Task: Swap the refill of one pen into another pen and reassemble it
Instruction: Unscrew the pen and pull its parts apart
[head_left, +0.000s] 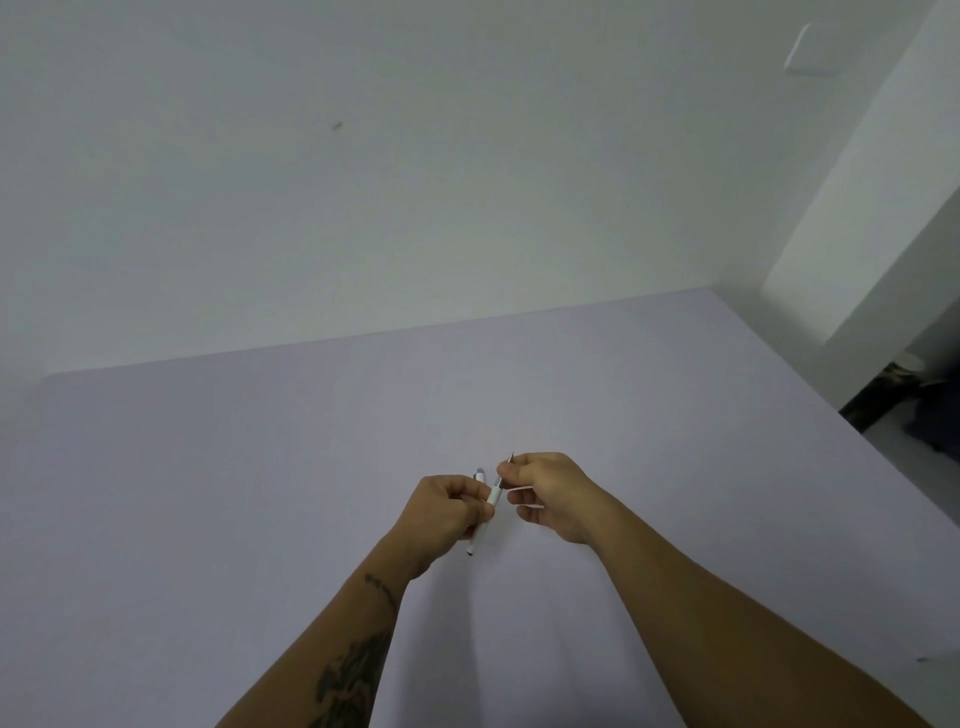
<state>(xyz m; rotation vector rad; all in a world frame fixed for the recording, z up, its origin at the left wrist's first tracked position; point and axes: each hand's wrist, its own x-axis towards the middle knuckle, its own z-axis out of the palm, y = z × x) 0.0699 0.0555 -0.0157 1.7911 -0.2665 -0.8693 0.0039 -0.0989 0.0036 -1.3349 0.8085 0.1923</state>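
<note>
My left hand (449, 506) grips a white pen barrel (485, 519) that slants down to a dark end near the table. A second white piece with a grey tip (479, 474) pokes out above the same fist. My right hand (545, 491) pinches the pen's metal tip section (505, 467) at the upper end of the barrel, its point sticking up past the fingers. Thin pale strips (522, 489) show under the right fingers; I cannot tell what they are. Both hands hover just above the pale lilac table (260, 493).
The table's far edge meets a plain white wall (415, 156). At the right the table edge drops to a dark floor area with blurred objects (904, 395). A wall corner juts out at the upper right.
</note>
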